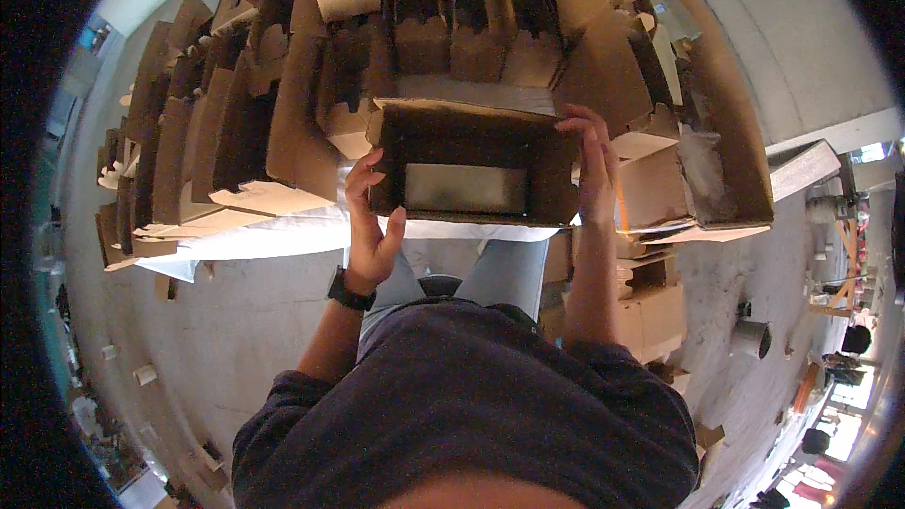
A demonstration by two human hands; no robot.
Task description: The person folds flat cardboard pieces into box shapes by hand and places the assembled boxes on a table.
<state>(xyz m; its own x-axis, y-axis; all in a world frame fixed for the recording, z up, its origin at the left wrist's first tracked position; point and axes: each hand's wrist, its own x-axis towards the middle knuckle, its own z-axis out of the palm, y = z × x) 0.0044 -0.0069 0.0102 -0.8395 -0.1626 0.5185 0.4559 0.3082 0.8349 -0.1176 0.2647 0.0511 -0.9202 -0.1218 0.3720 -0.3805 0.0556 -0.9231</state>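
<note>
Between my two hands is an open brown cardboard box, held over the near edge of the table. Its inside faces me, and a pale rectangle shows at its bottom; whether that is a gap or a light panel I cannot tell. My left hand grips the left end, thumb at the near corner and fingers along the side. My right hand holds the right end, its fingers bent over the far corner. A dark watch is on my left wrist.
Rows of open cardboard boxes crowd the table left and beyond. A larger open carton with clear plastic inside stands at right. White sheeting hangs over the table edge. More cartons are stacked below right, and a grey bucket lies on the floor.
</note>
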